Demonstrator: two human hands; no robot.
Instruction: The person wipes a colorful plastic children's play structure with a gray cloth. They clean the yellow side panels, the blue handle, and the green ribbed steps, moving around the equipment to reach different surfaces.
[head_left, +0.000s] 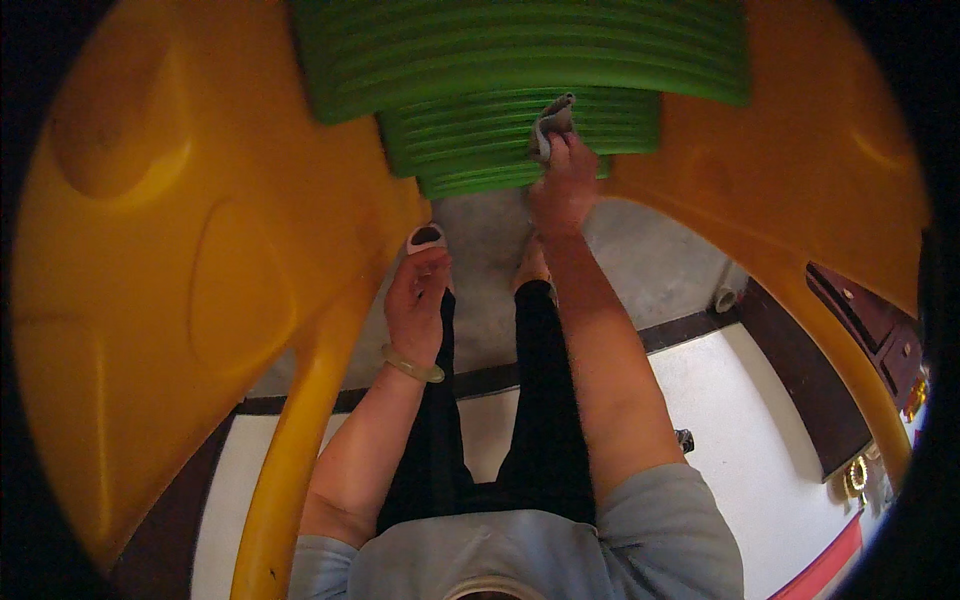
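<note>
My right hand (566, 180) is closed on a folded greyish cloth (551, 127), held against the ridged green plastic steps (517, 60) in front of me. Below and to the left, my left hand (416, 292) hangs above my foot with its fingers loosely curled and nothing seen in it. A pale bangle (412, 366) circles the left wrist. The steps sit between two yellow-orange plastic side panels (150, 247), the left one close beside my left hand.
Curved yellow rails (289, 465) run down both sides of me. Grey floor (480, 300) shows under the steps, bordered by a dark strip and white flooring (735, 420). At the right stand dark reddish drawers (870, 322); a pale pipe-like roll (727, 292) lies near them.
</note>
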